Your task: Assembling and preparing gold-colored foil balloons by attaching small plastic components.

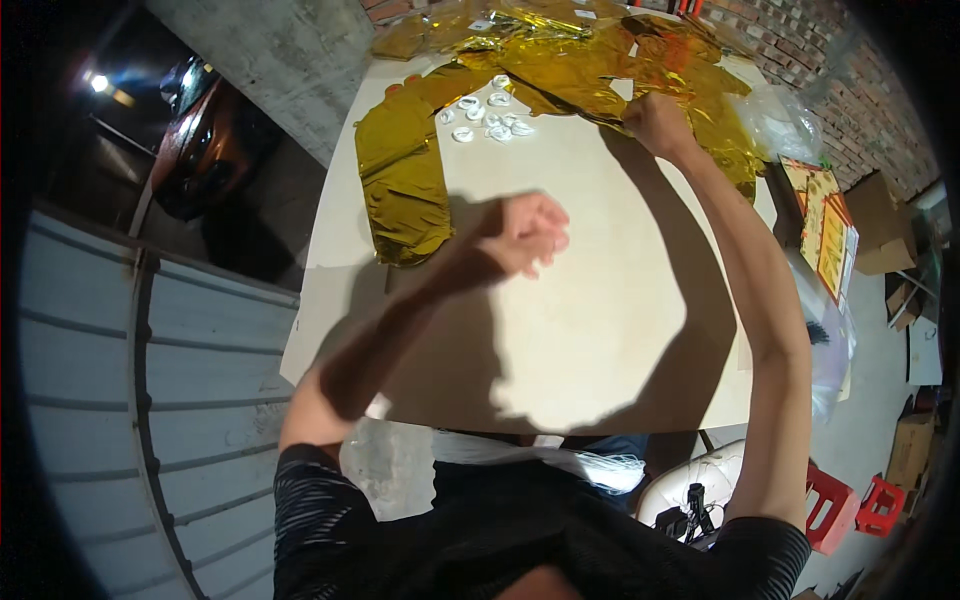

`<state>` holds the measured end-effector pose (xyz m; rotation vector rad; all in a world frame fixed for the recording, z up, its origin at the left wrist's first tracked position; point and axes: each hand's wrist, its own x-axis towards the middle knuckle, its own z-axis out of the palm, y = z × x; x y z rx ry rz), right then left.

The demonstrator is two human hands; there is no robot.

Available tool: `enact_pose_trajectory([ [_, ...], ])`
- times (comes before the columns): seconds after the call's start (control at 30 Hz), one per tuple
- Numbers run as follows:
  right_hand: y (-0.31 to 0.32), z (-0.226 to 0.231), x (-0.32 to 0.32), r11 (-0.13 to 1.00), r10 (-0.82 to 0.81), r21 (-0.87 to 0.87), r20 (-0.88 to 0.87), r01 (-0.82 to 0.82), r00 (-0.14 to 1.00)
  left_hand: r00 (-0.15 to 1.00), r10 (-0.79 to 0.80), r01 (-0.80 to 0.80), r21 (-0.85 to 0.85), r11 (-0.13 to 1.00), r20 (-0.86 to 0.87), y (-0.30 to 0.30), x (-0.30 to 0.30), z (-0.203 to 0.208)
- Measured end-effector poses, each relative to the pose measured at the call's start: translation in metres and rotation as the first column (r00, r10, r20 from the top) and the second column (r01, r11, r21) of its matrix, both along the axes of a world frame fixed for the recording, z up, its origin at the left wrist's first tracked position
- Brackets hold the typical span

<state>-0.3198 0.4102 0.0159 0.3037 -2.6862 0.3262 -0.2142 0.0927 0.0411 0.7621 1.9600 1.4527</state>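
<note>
Over the middle of the pale table (590, 330), my left hand (530, 235) hovers with its fingers loosely bent and apart; motion blurs it slightly, and nothing shows in it. My right hand (658, 122) is closed at the near edge of a heap of shiny gold foil pieces (570, 75). What its fingers grip, if anything, is hidden. A flat folded gold foil piece (403, 175) lies along the table's left side. Between it and the heap sit several small white coils (498, 125), out of reach of both hands.
Clear plastic bags (785, 125) lie at the far right corner. Right of the table stand a printed yellow and red carton (825, 220), a brown cardboard box (882, 225) and red stools (830, 508). A white strand bundle (600, 468) hangs at the near edge. A corrugated metal panel (75, 340) borders the left.
</note>
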Motion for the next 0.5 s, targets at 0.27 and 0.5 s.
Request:
enact_pose_trajectory([
  [0.27, 0.049, -0.021, -0.028, 0.814, 0.001, -0.550, 0.325, 0.189, 0.946, 0.708, 0.076, -0.217, -0.114, 0.970, -0.702, 0.108, -0.097, -0.013],
  [0.5, 0.024, 0.001, -0.025, 0.959, 0.116, -0.282, 0.257, -0.041, 0.959, 0.490, 0.027, -0.382, -0.187, 0.905, -0.871, 0.121, -0.134, -0.039],
])
